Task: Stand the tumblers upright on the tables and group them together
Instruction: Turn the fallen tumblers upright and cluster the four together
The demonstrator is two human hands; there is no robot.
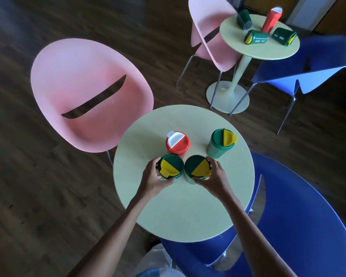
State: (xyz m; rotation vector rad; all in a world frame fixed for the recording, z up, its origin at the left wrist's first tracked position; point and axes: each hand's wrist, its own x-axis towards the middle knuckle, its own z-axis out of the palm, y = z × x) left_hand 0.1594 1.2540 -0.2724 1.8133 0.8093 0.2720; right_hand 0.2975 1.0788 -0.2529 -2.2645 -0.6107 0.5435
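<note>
Green plastic tumbler with a yellow lid flap stands upright, clasped by the left grip; its twin green tumbler is clasped by the right grip, side by side on the near pale round counter. A red white-lidded tumbler stands close behind, a fourth green tumbler apart. On the far round counter three toppled green tumblers lie, a tall red tumbler seemingly upright. Roughly half done, I judge.

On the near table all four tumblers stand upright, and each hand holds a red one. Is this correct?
Only the colour is wrong. The head view shows the left hand holding one green tumbler and the right hand another green tumbler; the red tumbler stands untouched. All four stand upright.
</note>
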